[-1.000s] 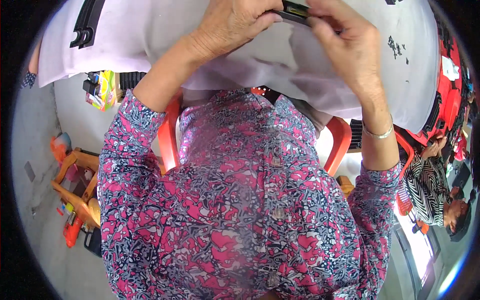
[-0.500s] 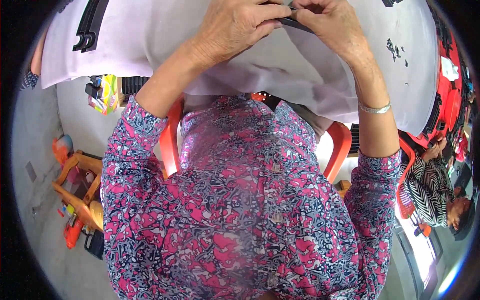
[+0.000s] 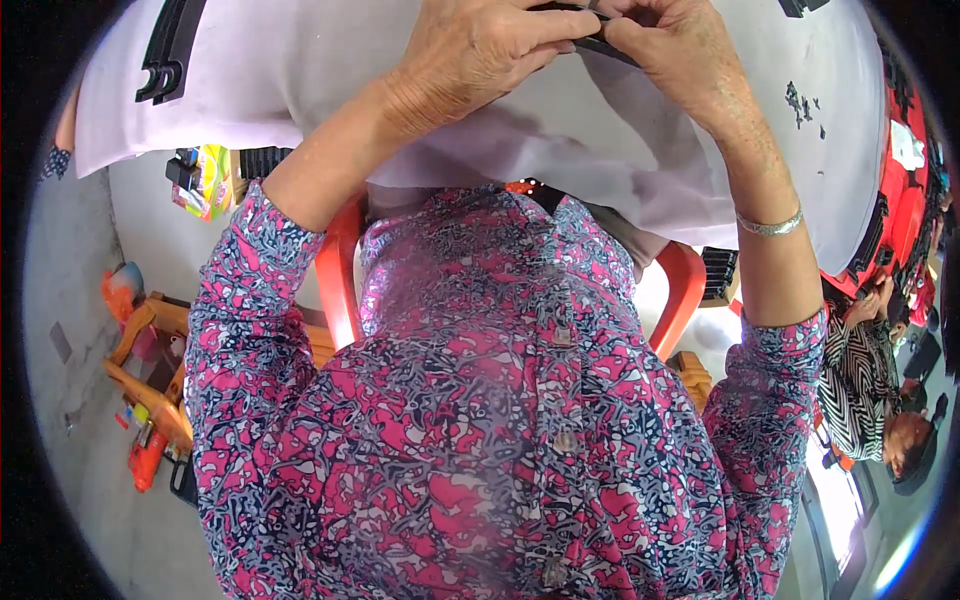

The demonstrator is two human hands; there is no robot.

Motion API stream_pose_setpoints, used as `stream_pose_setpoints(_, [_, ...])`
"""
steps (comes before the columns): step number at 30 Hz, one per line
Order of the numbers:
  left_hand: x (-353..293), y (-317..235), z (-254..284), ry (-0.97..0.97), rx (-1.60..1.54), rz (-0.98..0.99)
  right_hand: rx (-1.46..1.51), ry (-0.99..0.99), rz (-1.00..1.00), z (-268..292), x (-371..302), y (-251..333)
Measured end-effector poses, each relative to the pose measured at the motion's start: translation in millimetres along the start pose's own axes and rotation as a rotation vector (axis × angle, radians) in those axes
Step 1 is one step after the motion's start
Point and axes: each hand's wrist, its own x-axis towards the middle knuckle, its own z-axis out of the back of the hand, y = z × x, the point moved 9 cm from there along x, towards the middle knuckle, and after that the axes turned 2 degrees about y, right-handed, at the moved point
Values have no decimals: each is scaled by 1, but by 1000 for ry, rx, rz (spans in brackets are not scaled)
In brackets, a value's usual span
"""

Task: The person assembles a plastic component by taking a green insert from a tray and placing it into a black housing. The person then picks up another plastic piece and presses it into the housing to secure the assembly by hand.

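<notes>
At the top edge of the head view, over a table with a pale cloth [image 3: 330,70], both hands meet on a long black strip [image 3: 612,48]. My left hand [image 3: 490,45] pinches it from the left, fingers closed around its edge. Close beside, my right hand [image 3: 680,50] is closed with thumb and fingertips against the same strip. Part of the strip is covered by the fingers and cut off by the picture's upper edge. Whether a smaller piece sits between the fingertips cannot be made out.
Black strips with hooked ends [image 3: 172,50] lie at the table's far left. Small black bits [image 3: 799,103] are scattered on the right. Beyond the right edge are red covers [image 3: 905,205] and a seated person in a striped top [image 3: 855,365]. A wooden chair [image 3: 150,370] stands lower left.
Both hands stay together on the black strip with slight finger movement. My right forearm has shifted a little outward to the right, and the view has moved slightly.
</notes>
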Motion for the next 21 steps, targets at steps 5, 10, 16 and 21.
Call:
stream_pose_setpoints(5, [-1,0,0,-45,-23,-19,-17,1,-22,-1,0,3])
stream_pose_setpoints(10, [-3,1,-2,-117,-54,-54,-229,-27,15,1,-3,12])
stream_pose_setpoints(16, [-1,2,-15,162,85,118,-245,-39,-122,1,-4,8])
stream_pose_setpoints(21, [-6,-10,-2,-255,68,-255,-306,-79,-29,-1,-11,17])
